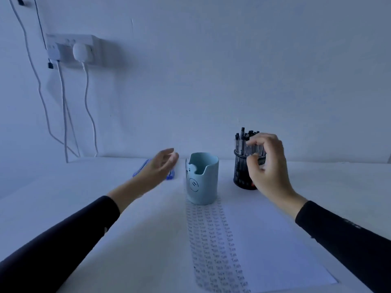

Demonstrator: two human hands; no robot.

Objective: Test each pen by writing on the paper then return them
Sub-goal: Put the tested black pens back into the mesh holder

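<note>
- Power strip (72,49) on the wall, far left. Two plugs in it, white cables (86,98) hang down to the table (63,197).
- Blue thing (140,167) lies flat on the table, mostly hidden under my left hand. Can't tell what it is.
- Left hand (160,166): above the blue thing, fingers straight and close together, holding nothing. Slightly blurred.
- Light blue cup (202,178) with a face drawn on it, upright on the far end of the paper (275,246), between my hands.
- Paper lies flat in front of me. Rows of small handwriting (213,240) run in a band from the cup toward me.
- Black mesh holder (241,176) just right of the cup, upright, packed with pens (243,138) standing on end.
- Right hand (268,166): at the holder, partly covering it. Fingers curled, index finger at the pen tops, thumb near the rim. Can't tell whether I'm pinching a pen or only touching them.
</note>
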